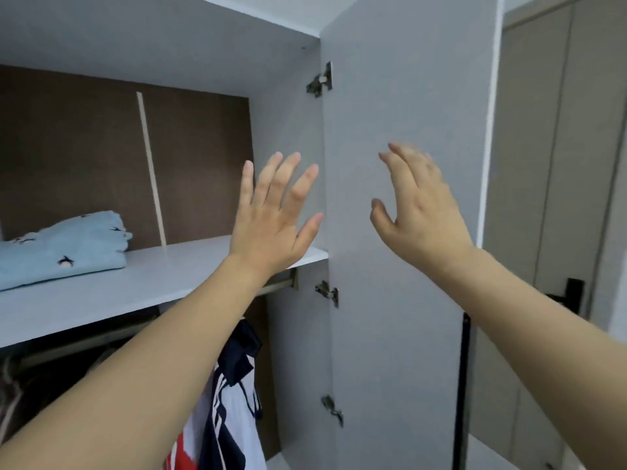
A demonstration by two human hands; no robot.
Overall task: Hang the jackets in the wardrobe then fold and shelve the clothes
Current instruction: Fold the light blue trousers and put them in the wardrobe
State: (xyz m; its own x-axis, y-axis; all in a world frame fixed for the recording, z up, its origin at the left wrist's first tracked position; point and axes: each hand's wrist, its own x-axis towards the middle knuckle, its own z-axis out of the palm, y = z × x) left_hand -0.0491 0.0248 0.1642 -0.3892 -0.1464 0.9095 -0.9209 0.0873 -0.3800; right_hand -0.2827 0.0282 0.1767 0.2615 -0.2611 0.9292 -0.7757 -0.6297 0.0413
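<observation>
2 hands, left hand (271,225), right hand (419,212), fingers spread, empty; soft blue folded garment (64,247) on smooth shelf (163,276).

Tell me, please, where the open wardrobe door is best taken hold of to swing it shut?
Probably the wardrobe door by its free right edge, from the right with the right hand: the hinges sit on its left, and a dark vertical handle shows low on that edge.

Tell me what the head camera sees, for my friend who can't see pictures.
Two bare hands, the left hand and right hand, reach up open and empty in front of an open grey wardrobe door. A folded light blue garment lies on the shelf, and a white, navy and red jacket hangs below.
</observation>
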